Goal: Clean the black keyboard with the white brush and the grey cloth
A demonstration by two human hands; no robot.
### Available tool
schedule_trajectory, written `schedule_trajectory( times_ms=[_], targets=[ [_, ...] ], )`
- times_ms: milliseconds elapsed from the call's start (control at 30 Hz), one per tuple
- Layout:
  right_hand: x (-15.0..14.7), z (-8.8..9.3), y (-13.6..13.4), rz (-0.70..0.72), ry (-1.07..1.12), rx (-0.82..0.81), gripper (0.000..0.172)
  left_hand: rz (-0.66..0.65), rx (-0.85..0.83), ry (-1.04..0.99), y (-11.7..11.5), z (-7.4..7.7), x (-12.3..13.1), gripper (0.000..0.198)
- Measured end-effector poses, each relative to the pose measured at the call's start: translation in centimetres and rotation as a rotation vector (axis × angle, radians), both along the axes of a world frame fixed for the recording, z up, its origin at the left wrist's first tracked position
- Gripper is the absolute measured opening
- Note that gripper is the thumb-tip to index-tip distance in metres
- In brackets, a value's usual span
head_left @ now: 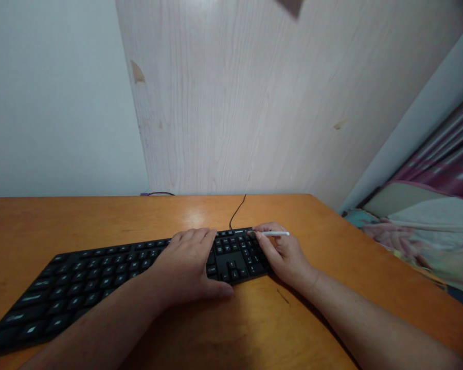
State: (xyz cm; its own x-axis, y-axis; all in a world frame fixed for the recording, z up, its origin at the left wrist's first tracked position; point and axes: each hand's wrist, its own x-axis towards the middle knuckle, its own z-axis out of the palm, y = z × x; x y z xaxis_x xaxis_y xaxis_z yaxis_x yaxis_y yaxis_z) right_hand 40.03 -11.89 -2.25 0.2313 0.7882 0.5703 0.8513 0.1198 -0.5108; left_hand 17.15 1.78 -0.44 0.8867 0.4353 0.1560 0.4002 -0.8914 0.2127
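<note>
Closest in, the left forearm (pixel 111 321) slants up from the bottom edge, and it leads straight to the left hand (pixel 193 264), spread right across the keyboard (pixel 111 272)! Its fingers reach over the keys toward the far edge, the thumb lies out by the near edge, and whether that hand clasps the board or merely rests on it, I can't tell. Over to the right hand (pixel 285 252), and there's the firm hold: thumb and forefinger pinch a slim white stick (pixel 277 234), its pale end pointing out to the right, its other end down by the keyboard's far right corner, too small to make out.

The keyboard itself, black with white lettering, lies at a slant on the orange-brown desk (pixel 332 246), its left end swinging toward the camera. A dark cable (pixel 235 213) curls from its far edge up to the back of the desk. Just right of the thumb, a thin dark mark (pixel 283 296) shows on the desktop. Farther back, another cable (pixel 160 193) lies along the rear edge, against a pale wood-grain panel (pixel 235 103), a plain wall (pixel 54 97) to its left. And out on the far right, rumpled bedding (pixel 435 226) beneath a purplish striped curtain (pixel 443 159)!
</note>
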Motion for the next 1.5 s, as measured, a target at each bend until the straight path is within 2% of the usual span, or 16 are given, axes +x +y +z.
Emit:
schedule_trajectory(
  times_ms=[467, 767, 833, 933, 1033, 1133, 1267, 1400, 1500],
  targets=[
    [-0.1, 0.6, -0.7, 0.009, 0.019, -0.01, 0.014, -0.004, 0.015, 0.018, 0.0, 0.2, 0.2, 0.115],
    [-0.7, 0.9, -1.2, 0.072, 0.046, -0.028, 0.025, 0.0, -0.009, -0.009, 0.0, 0.2, 0.1, 0.113],
    [-0.8, 0.9, -1.3, 0.094, 0.105, -0.06, 0.025, 0.0, -0.007, -0.01, 0.0, 0.2, 0.1, 0.112],
    [-1.0, 0.8, -1.5, 0.128, 0.314, -0.121, 0.027, 0.001, -0.005, 0.002, 0.0, 0.3, 0.1, 0.112],
    [-1.0, 0.7, -1.3, 0.101, 0.452, -0.074, 0.029, 0.003, -0.001, 0.02, -0.1, 0.4, 0.1, 0.114],
    [-0.7, 0.5, -0.8, 0.04, 0.399, 0.036, 0.026, 0.006, -0.004, 0.025, -0.1, 0.5, 0.2, 0.116],
    [-0.2, 0.1, 0.0, 0.034, 0.325, 0.11, 0.019, 0.004, -0.022, 0.013, -0.2, 0.7, 0.3, 0.111],
    [0.3, -0.4, 0.4, 0.035, 0.272, 0.127, 0.017, 0.0, -0.013, 0.01, -0.2, 0.7, 0.2, 0.108],
    [0.5, -0.4, 0.4, 0.045, 0.209, 0.069, 0.017, -0.009, 0.0, -0.002, -0.1, 0.4, 0.1, 0.109]
  ],
)
